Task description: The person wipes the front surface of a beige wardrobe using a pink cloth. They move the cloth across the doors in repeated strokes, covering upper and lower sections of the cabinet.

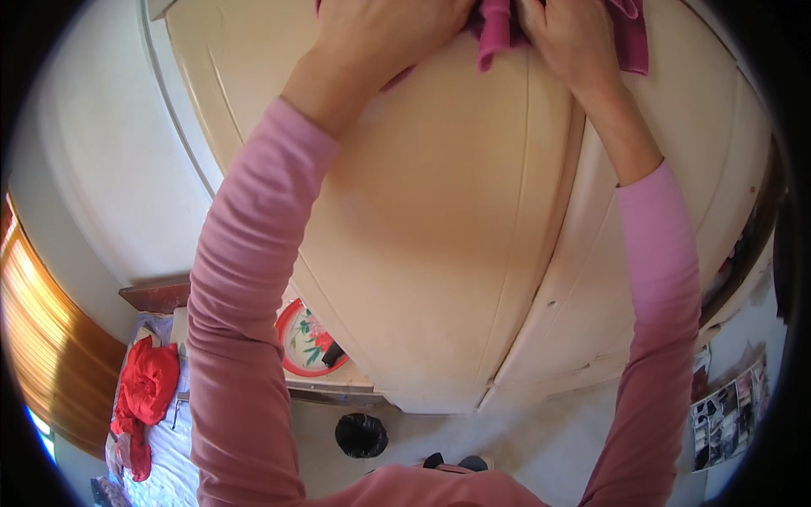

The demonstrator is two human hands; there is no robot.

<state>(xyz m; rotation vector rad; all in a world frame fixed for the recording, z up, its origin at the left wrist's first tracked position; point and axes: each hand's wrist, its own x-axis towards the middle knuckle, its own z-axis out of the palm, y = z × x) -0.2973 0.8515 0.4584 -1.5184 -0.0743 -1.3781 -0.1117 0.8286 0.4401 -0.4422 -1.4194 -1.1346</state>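
Observation:
A magenta cloth [494, 38] is bunched against a cream wardrobe door [437, 222] at the top of the view. My left hand [393, 32] is on the cloth, which shows at both sides of it; the top edge cuts off the fingers. Just right of the gap between two doors, my right hand [573, 44] grips another part of the same cloth, its fingers bent inward. One rolled end of cloth dangles between the hands, and a flat corner shows right of my right hand. Both arms reach up in pink sleeves.
To the left, a red garment [149, 383] lies on a bed [166, 459] near a sunlit orange curtain [60, 342]. A flower-patterned basin [308, 342] sits low beside the wardrobe. A black-lined bin [361, 435] stands on the floor. A printed sheet [728, 415] is at right.

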